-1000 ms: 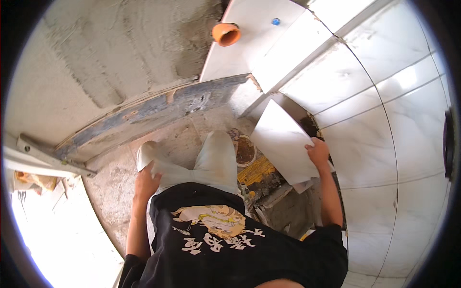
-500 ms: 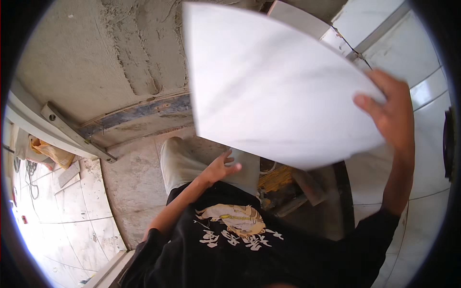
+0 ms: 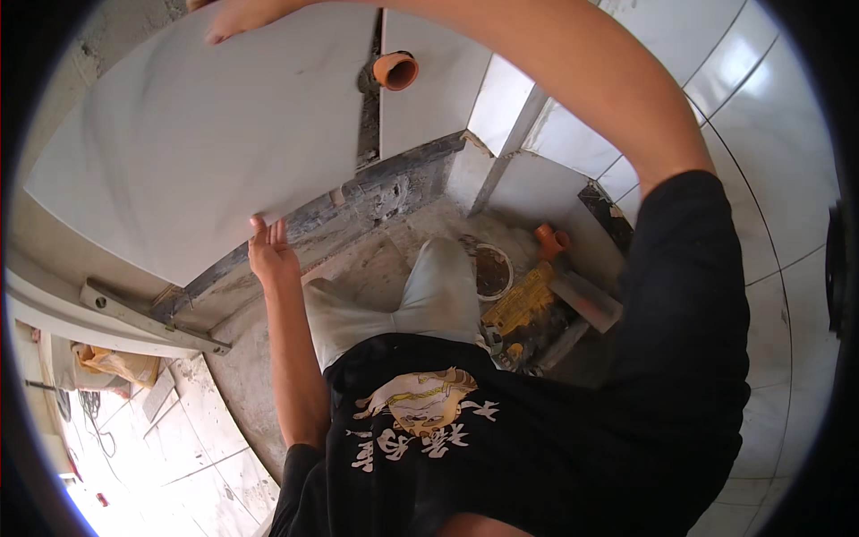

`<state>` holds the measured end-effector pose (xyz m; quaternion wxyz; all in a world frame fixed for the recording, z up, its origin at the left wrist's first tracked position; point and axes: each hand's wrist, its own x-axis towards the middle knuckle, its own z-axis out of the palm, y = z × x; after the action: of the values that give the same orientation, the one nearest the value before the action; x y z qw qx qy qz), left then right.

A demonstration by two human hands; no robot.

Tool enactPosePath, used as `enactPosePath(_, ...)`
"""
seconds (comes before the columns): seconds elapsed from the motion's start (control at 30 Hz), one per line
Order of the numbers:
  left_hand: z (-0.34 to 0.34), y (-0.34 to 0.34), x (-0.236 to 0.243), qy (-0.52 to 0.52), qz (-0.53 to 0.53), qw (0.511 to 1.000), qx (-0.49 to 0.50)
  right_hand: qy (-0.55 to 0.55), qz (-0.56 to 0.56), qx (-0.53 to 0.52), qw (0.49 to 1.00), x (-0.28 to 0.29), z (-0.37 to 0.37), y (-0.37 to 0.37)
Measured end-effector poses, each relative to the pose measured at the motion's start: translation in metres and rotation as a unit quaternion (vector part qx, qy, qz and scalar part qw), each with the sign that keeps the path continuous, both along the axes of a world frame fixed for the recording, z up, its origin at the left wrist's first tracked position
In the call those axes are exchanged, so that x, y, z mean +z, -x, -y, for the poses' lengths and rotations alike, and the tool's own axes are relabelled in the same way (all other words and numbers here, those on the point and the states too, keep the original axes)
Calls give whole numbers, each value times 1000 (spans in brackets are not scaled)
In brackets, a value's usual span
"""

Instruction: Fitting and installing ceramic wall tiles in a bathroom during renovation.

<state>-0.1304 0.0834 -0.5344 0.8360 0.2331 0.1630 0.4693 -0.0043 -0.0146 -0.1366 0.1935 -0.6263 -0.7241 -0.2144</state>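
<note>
Presently I see the white tile (image 3: pixel 206 143) left of the orange pipe (image 3: pixel 385 73), between the right hand (image 3: pixel 249 13) above and the left hand (image 3: pixel 274 258) below, fingers at its edges, whether clamped I cannot tell.

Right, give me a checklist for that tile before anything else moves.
1. Left hand on the tile: ok, it touches the lower edge.
2. Right hand on the tile: ok, at the upper edge, though partly out of the picture.
3. Pipe mouth uncovered: ok, it shows fully, right of the tile.
4. Gap to the second tile closed: not ok, a dark strip shows between them.
5. Tile's back flush to the wall: cannot tell, its back is hidden.
</note>
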Motion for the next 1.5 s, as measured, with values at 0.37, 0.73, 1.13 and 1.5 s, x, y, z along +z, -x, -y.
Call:
enactPosePath(0.37,-5,-55,-28,167,-29,985,15,76,38,-278,957,-36,-51,-6)
enactPosePath(0.73,-12,-78,-14,214,-127,968,24,29,-48,-12,998,-50,-41,-61)
enactPosePath(1.13,-24,-75,-2,193,-167,967,24,-11,108,-391,914,-68,-58,-17)
enactPosePath(1.5,-50,2,62,-283,-364,758,462,-35,-62,-1,997,-71,-45,-86)
